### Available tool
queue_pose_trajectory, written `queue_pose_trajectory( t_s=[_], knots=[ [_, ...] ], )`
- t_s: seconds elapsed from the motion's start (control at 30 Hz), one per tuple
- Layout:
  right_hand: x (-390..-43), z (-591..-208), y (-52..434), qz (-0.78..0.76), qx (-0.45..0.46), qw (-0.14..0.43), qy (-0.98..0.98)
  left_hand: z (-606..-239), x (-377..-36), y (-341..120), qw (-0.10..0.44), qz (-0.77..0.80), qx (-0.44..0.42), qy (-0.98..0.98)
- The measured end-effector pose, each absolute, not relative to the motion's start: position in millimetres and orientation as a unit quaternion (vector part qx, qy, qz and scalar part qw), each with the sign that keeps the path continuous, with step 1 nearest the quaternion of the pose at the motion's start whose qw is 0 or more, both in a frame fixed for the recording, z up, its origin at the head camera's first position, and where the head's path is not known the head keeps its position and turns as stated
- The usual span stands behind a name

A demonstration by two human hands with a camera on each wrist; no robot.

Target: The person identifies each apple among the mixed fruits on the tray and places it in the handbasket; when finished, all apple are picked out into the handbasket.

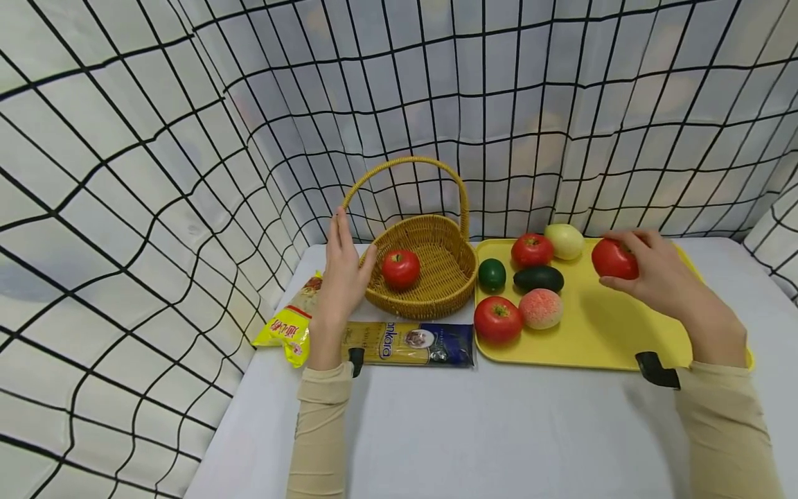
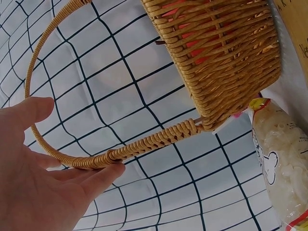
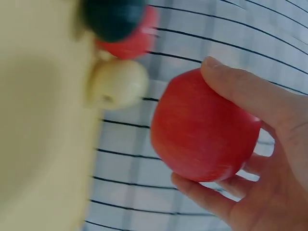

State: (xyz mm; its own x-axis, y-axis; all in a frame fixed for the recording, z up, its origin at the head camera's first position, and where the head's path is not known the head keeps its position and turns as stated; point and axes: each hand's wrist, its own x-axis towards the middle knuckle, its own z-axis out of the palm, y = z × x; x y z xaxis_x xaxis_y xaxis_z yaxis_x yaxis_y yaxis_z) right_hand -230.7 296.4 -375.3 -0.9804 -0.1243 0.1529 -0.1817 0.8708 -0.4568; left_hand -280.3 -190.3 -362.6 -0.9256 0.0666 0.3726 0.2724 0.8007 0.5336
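Observation:
My right hand (image 1: 645,270) grips a red tomato (image 1: 614,258) just above the far right of a yellow tray (image 1: 598,333). In the right wrist view its fingers (image 3: 240,91) curl round the tomato (image 3: 204,127). My left hand (image 1: 341,270) stands flat beside the left rim of a wicker basket (image 1: 430,305), with the thumb against the rim. In the left wrist view a fingertip (image 2: 103,172) touches the basket's handle (image 2: 149,142). One tomato (image 1: 400,268) lies inside the basket.
On the tray lie two tomatoes (image 1: 532,249) (image 1: 497,319), a pale yellow fruit (image 1: 564,240), a round green fruit (image 1: 492,274), a dark avocado (image 1: 539,278) and a peach (image 1: 540,308). A pasta packet (image 1: 408,343) and a yellow noodle bag (image 1: 293,322) lie before the basket. Checked cloth walls the table.

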Motion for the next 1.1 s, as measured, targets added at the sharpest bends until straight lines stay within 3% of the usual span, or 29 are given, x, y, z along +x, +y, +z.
queue_pose_trajectory(
  t_s=[0.33,0.63,0.77,1.1],
  knots=[
    [-171,-319,296,0.25,0.068,0.248,-0.934,-361,-281,-191,0.169,-0.3,-0.09,-0.934],
    [-181,-314,256,0.277,0.138,0.32,-0.895,-363,-284,-189,0.172,-0.305,-0.096,-0.932],
    [-200,-320,222,0.28,0.197,0.288,-0.894,-361,-284,-189,0.177,-0.308,-0.1,-0.929],
    [-294,-336,134,0.225,0.311,0.087,-0.919,-361,-281,-190,0.17,-0.316,-0.1,-0.928]
  ],
)
